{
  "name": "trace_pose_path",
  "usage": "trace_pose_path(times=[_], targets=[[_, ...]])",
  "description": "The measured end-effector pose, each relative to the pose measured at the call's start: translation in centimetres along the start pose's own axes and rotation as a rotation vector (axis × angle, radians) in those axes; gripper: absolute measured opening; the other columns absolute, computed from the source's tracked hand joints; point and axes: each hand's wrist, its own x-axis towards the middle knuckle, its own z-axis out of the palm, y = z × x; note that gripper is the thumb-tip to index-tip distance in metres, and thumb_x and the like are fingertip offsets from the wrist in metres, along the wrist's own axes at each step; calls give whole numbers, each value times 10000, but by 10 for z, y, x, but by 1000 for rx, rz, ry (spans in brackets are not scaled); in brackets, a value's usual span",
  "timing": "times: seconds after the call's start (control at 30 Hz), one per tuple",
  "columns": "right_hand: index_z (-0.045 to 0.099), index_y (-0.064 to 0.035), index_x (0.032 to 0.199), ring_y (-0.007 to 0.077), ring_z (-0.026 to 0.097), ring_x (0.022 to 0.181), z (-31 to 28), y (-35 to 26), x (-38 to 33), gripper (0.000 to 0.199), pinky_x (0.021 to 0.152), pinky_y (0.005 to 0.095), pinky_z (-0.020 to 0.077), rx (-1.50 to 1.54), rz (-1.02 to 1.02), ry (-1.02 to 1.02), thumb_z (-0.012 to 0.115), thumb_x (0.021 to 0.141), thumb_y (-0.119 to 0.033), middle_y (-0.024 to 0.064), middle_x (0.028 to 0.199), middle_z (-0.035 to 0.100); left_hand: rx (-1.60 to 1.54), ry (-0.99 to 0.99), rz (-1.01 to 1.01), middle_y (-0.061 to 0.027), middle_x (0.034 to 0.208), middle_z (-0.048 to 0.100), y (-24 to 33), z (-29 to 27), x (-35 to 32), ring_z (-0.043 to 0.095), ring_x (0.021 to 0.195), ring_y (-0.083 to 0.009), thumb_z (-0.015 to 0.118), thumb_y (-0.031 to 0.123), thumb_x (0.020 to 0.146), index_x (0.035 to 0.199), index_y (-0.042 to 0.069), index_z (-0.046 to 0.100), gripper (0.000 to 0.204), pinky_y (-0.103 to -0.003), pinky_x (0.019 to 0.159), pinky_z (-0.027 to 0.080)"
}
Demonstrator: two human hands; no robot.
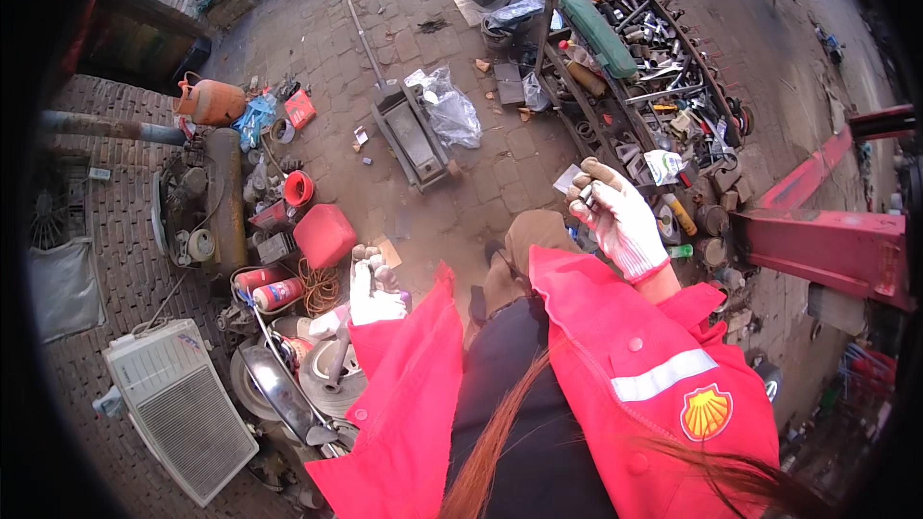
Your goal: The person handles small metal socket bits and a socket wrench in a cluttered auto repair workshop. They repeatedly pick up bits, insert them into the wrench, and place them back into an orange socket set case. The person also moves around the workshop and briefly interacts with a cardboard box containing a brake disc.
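My right hand [623, 223], in a white knit glove with soiled fingertips, is raised in front of me on the right. Its fingers are closed on a small metal piece [587, 194], whose exact kind is too small to tell. Lower on the left is my left hand [375, 290], gloved the same way, fingers half bent and apart, with nothing visible in it. A red jerrycan [325, 235] lies just beyond the left hand. Past the right hand stands a metal parts tray [630, 125], crowded with sockets, wrenches and a green case [597, 36].
A floor jack [409, 139] and crumpled plastic [452, 111] lie on the paving ahead. To the left are an orange gas cylinder [210, 101], fire extinguishers [277, 292] and an air-conditioner unit [183, 408]. A red steel beam [822, 250] juts in from the right.
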Motion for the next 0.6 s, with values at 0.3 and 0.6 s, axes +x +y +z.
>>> trace_pose_path(times=[0.3,0.6], targets=[[554,19,1205,251,653,880,7,-31,163,284,757,341,587,38,-163,304,563,923,-18,143,1000,646,62,158,16,-118,1206,577,37,23,228,635,988,-169,484,123,1008,1285,64,512,285,-304,792,601],[511,25,1239,212,644,888,98,-100,396,291,777,330,574,14,-146,255,485,951,-4,134,1029,626,254,173,-22,-80,1186,513,99,99,457,554,931,-102,509,99,994,1307,82,437,321,-253,792,571]])
